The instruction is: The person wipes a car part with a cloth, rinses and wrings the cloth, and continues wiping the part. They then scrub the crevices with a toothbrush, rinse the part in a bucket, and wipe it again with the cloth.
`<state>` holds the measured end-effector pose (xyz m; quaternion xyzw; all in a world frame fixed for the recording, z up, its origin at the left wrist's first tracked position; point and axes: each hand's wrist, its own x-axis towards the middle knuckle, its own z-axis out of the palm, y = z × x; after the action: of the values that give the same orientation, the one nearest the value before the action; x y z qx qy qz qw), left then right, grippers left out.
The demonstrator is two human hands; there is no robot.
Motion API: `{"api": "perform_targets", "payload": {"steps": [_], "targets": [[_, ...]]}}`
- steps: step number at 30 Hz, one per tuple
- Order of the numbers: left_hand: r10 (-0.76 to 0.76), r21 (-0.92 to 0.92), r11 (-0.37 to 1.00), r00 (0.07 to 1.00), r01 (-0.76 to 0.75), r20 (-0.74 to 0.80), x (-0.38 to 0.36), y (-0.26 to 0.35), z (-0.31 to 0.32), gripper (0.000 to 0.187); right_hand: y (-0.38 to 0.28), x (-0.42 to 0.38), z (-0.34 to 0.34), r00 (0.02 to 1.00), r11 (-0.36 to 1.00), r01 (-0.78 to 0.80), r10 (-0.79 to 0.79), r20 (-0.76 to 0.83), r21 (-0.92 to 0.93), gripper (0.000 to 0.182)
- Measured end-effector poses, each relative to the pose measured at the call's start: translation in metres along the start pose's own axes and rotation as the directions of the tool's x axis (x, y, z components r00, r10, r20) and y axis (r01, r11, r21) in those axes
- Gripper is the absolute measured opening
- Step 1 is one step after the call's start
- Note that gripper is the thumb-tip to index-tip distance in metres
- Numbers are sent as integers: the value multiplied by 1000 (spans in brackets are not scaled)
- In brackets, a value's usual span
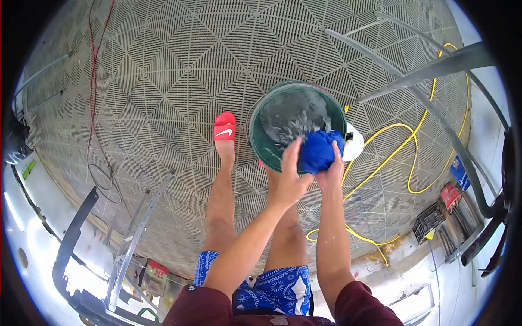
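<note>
A bunched, wet-looking blue cloth (pixel 318 152) is pressed between my two hands over the near right rim of a dark green bucket (pixel 265 142). My left hand (pixel 294 182) grips the cloth from its left side, fingers curled toward it. On the other side, my right hand (pixel 331 173) holds the cloth with its palm turned up beneath it. Water (pixel 296 111) in the bucket looks stirred and splashing, with pale streaks on the surface. The underside of the cloth is hidden by my hands.
A white container (pixel 354 143) stands right against the bucket. Yellow hose (pixel 391 126) loops across the tiled floor (pixel 179 65) to the right. Metal stand legs (pixel 380 58) reach in at upper right. My foot in a red slide (pixel 224 127) is left of the bucket.
</note>
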<state>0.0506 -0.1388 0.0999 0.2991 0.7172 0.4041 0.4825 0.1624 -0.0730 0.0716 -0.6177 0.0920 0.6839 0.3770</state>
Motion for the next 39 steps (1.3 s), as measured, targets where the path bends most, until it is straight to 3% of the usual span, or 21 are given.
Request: {"api": "perform_targets", "payload": {"steps": [1,2,4,6,8,10,12,15,16,17,21,22,23,28,29,31,33,35,36,38,39], "targets": [[-327,-649,577,868,496,372,0,2,-4,72,5,-3,11,983,979,179,-182,-25,-95,32],[-327,-652,581,873,487,361,5,3,-4,72,13,-3,15,984,980,173,-175,-15,-96,32],[-662,-685,224,624,693,415,28,13,0,66,26,-10,17,825,590,478,-556,102,-650,32],[-529,-737,42,641,674,556,48,-8,4,51,35,-20,19,784,447,520,-589,199,-728,37],[-579,-712,104,625,694,524,52,-14,7,38,37,-25,16,853,572,458,-499,155,-680,37],[-567,-643,564,809,518,154,38,-8,11,31,28,-19,19,946,951,240,-275,-171,-196,37],[-427,-380,837,904,394,-2,22,22,10,27,26,-5,-16,984,986,157,-160,-81,-52,42],[-148,-384,919,982,93,-117,-3,47,23,23,3,-34,-16,961,994,-72,47,272,83,49],[104,-154,982,992,-113,-67,-8,54,19,25,-4,-59,20,992,989,-79,65,108,126,35],[331,71,940,943,-333,33,-9,62,14,28,-5,-60,24,990,989,-87,73,118,116,35],[531,-65,840,791,-539,303,-23,84,-12,23,-26,-69,0,745,889,-456,358,563,39,49],[703,-111,690,625,-716,339,-26,87,-14,17,-32,-69,-3,643,848,-531,405,650,-2,57],[832,-166,501,420,-849,362,-29,89,-16,13,-41,-66,-5,626,865,-431,493,604,-258,68],[800,-113,270,158,-956,578,-49,81,0,14,-73,-79,73,452,340,-427,883,128,-838,70],[768,-68,152,75,-986,636,-48,71,5,15,-62,-84,88,611,60,13,790,55,-998,71],[722,94,107,142,-990,677,-48,45,26,16,-48,-76,103,796,-434,370,604,39,-821,73],[419,231,136,267,-963,868,-31,44,29,16,-30,-42,95,842,-533,355,539,16,-768,73],[331,207,412,358,-887,873,-19,0,56,15,-5,-9,71,760,-603,642,583,286,-473,72],[332,202,401,347,-893,877,-15,-22,76,15,2,4,66,763,-603,639,574,296,-478,72],[620,398,427,584,-812,524,-5,-53,107,15,7,27,65,885,-605,452,395,246,-655,72],[621,396,426,581,-814,526,4,-35,89,15,-7,27,83,882,-391,168,470,-40,-905,71]]}}
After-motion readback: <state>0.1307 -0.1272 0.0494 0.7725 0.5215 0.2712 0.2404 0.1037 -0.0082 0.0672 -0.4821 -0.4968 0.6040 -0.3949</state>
